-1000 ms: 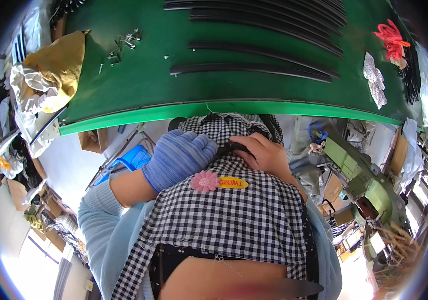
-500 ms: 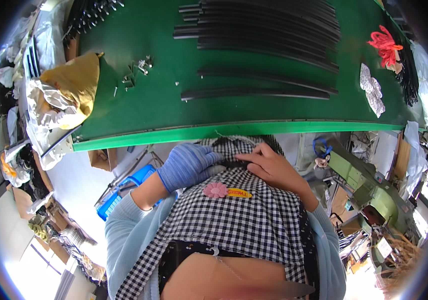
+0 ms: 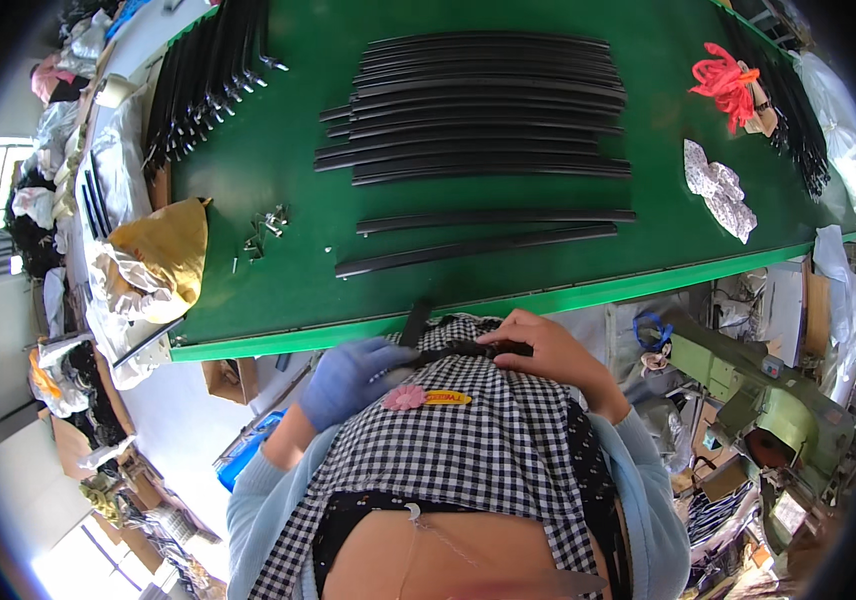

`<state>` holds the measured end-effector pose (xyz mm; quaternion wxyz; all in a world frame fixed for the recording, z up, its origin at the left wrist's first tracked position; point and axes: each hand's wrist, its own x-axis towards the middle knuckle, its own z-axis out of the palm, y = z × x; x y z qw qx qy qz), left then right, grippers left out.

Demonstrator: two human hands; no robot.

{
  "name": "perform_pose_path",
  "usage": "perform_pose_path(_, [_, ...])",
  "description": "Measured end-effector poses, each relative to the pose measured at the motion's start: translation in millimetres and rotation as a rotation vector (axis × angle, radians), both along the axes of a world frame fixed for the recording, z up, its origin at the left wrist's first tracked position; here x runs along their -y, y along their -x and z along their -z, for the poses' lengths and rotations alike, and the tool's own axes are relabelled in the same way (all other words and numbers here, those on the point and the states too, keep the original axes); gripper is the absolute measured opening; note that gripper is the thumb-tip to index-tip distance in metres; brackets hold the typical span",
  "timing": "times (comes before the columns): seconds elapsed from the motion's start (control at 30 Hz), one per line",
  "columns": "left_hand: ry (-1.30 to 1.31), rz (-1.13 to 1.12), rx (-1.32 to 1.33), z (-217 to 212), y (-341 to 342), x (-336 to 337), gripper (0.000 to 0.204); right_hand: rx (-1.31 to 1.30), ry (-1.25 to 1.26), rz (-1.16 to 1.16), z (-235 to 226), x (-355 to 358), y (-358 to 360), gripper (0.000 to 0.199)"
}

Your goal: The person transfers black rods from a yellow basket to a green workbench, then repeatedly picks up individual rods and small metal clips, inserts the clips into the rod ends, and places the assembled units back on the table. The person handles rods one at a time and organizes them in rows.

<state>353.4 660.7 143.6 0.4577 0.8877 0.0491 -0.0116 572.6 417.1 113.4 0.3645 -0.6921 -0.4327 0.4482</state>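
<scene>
Both my hands are at my waist, in front of a black-and-white checked apron. My left hand, in a blue knitted glove and slightly blurred, has its fingers closed at one end of a dark strip. Beside the glove's fingertips, a short dark piece sticks up over the table edge; whether it belongs to the same strip I cannot tell. My bare right hand has its fingers bent and closed on the strip's other end. On the green table ahead lie many long black bars, two of them apart and nearer.
Small metal fittings and a yellow bag are on the left of the table. Red cord and a crumpled patterned cloth lie to the right. A green machine stands at right, a blue plastic basket at lower left.
My view has shifted, so more of the table shows. The gloved left hand has moved left, away from the right hand. Between them a dark strip and an upright dark piece now show.
</scene>
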Motion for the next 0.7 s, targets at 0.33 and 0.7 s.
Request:
perform_pose_path(0.33, [-0.462, 0.115, -0.005, 15, -9, 61, 0.034, 0.407, -0.033, -0.171, 31, 44, -4, 0.027])
perform_pose_path(0.7, [-0.547, 0.236, -0.025, 15, -59, 98, 0.025, 0.575, 0.122, 0.029, 22, 121, 9, 0.041])
